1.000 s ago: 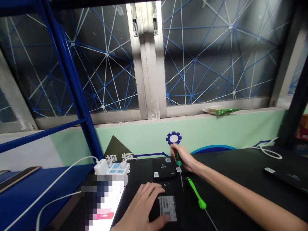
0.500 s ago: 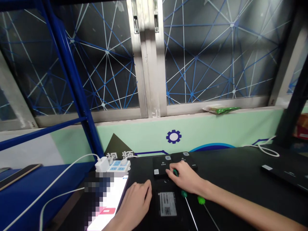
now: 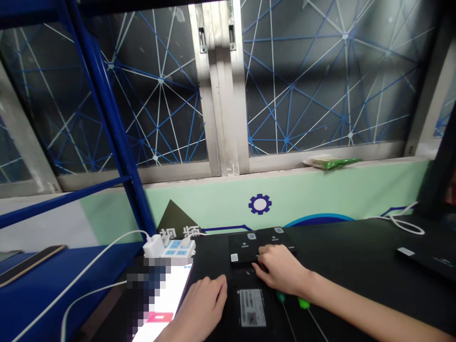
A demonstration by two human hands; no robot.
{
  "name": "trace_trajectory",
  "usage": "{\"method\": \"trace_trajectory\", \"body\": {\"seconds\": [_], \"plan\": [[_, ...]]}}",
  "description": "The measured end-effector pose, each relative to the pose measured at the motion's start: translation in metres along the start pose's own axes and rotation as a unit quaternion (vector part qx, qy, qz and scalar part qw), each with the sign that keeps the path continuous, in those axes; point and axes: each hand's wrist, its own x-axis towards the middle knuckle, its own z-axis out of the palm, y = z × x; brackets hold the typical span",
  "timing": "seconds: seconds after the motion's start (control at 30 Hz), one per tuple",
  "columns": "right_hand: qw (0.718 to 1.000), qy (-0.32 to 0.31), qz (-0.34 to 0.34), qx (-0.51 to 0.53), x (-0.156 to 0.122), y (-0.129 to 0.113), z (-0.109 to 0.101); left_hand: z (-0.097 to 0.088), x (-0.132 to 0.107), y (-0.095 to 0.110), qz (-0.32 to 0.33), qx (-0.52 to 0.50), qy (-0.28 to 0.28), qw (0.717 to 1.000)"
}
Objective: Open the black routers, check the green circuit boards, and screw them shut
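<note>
The labelled black box (image 3: 252, 308) lies on the worktop (image 3: 338, 256), released by the left hand (image 3: 206, 299), its fingers now bent together. The right hand (image 3: 285, 268) has lowered the dark-green screwdriver (image 3: 281, 297), apparently pausing its use; I cannot tell whether either clamps anything.

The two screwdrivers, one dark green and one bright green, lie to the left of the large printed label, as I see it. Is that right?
Not quite: the head view shows the dark green screwdriver and the bright green screwdriver to the right of the large printed label. Their number and colours are as you said.
</note>
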Motion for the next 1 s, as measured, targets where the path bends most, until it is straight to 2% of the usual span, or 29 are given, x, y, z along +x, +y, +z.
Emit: {"method": "trace_trajectory", "body": {"seconds": [0.33, 0.4, 0.5, 0.57, 0.63, 0.77, 0.87, 1.0], "plan": [[0.996, 0.005, -0.089, 0.008, -0.002, 0.011, -0.011, 0.003, 0.001, -0.003, 0.012, -0.009, 0.002, 1.0], [0.996, 0.013, -0.085, 0.028, -0.002, 0.011, -0.016, 0.004, 0.002, -0.004, 0.015, -0.015, 0.002, 1.0], [0.997, 0.017, -0.044, 0.062, -0.003, 0.003, -0.025, 0.003, 0.002, -0.005, 0.017, -0.033, -0.002, 0.999], [0.998, 0.003, -0.017, 0.066, -0.006, -0.008, -0.033, 0.001, 0.003, -0.004, 0.023, -0.048, -0.006, 0.999], [0.997, -0.009, -0.017, 0.068, -0.011, -0.021, -0.042, -0.002, 0.004, -0.003, 0.029, -0.056, -0.013, 0.998], [0.989, -0.105, -0.068, 0.076, -0.019, -0.042, -0.052, -0.001, 0.003, -0.004, 0.022, -0.032, -0.023, 0.999], [0.981, -0.155, -0.083, 0.083, -0.023, -0.046, -0.052, 0.002, 0.001, -0.005, 0.027, -0.001, -0.021, 0.999], [0.979, -0.162, -0.083, 0.089, -0.024, -0.045, -0.049, 0.004, 0.0, -0.005, 0.033, 0.02, -0.022, 0.999]]}}
